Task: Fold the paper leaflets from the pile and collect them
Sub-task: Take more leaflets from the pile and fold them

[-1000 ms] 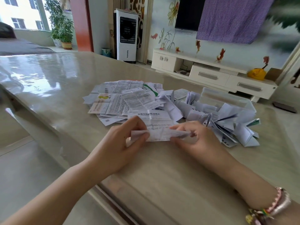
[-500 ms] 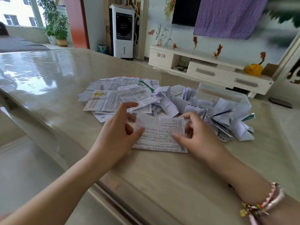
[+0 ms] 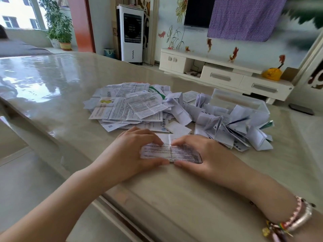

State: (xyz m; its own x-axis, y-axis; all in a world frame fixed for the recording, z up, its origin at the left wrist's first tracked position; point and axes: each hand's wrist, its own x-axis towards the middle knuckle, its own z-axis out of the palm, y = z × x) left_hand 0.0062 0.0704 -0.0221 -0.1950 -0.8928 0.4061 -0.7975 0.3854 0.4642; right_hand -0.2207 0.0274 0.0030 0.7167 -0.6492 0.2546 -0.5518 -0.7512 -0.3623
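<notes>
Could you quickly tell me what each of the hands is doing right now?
Left hand: pinching the leaflet's left half.
Right hand: pinching the leaflet's right half.

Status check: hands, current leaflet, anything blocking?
Left hand and right hand both grip one leaflet on the table. Leaflet folded to a narrow strip. Unfolded pile beyond, folded heap right; nothing blocking.

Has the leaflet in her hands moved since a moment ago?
Yes. The leaflet came down from the air onto the table, nearer its front edge, away from the pile.
</notes>
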